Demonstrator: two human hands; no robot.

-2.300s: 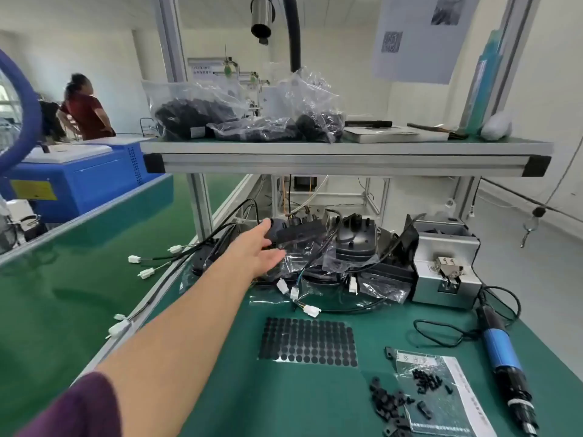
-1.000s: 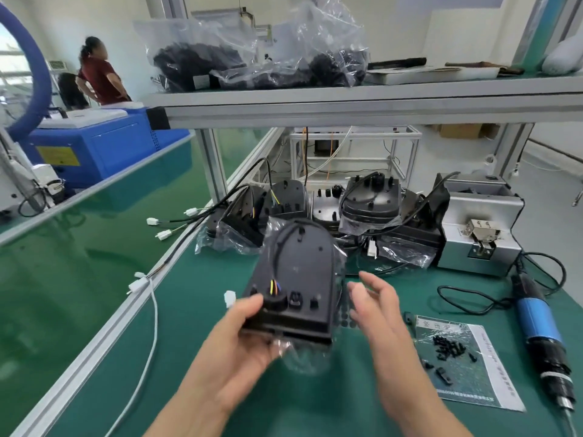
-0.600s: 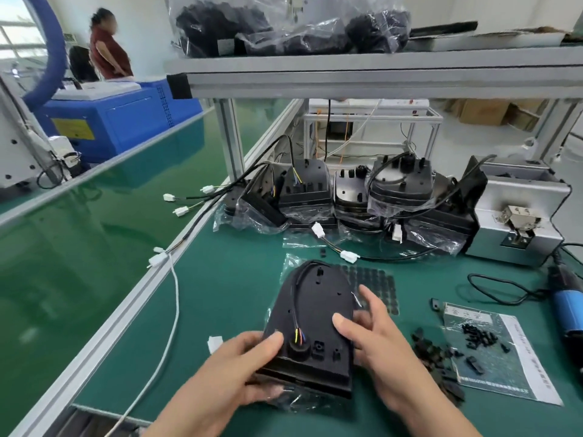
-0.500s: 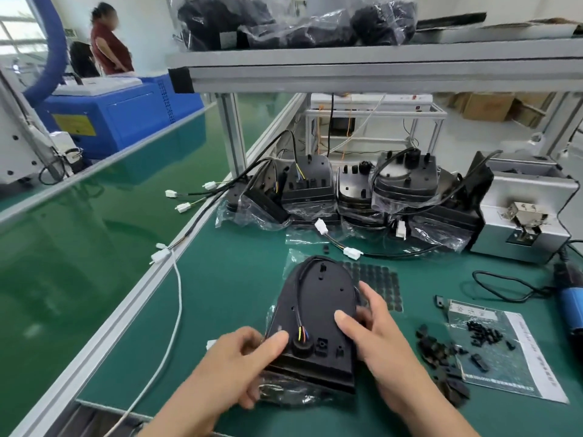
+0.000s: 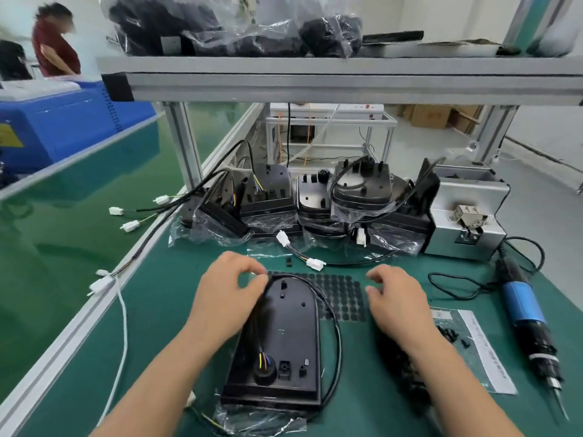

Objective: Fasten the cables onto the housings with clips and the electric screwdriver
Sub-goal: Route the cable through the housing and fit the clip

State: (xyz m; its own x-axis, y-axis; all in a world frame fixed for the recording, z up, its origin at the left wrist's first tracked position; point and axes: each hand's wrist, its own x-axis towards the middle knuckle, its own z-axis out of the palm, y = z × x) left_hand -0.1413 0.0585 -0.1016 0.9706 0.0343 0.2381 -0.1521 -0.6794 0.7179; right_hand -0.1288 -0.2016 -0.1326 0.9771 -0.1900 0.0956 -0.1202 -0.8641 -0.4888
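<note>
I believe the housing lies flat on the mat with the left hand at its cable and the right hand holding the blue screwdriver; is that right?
Not quite: the right hand holds nothing. The screwdriver lies on the mat to its right, untouched, as the head view shows. The housing does lie flat, with the left hand at its cable.

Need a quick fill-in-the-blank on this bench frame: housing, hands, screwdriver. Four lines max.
1. The housing lies flat on the ___ mat.
2. The electric screwdriver, untouched, lies to the ___ of the housing.
3. Of the left hand and the right hand, the one pinching the cable is the ___.
4. The screwdriver's grip is coloured ___.

Missing words: green; right; left; blue.
</note>
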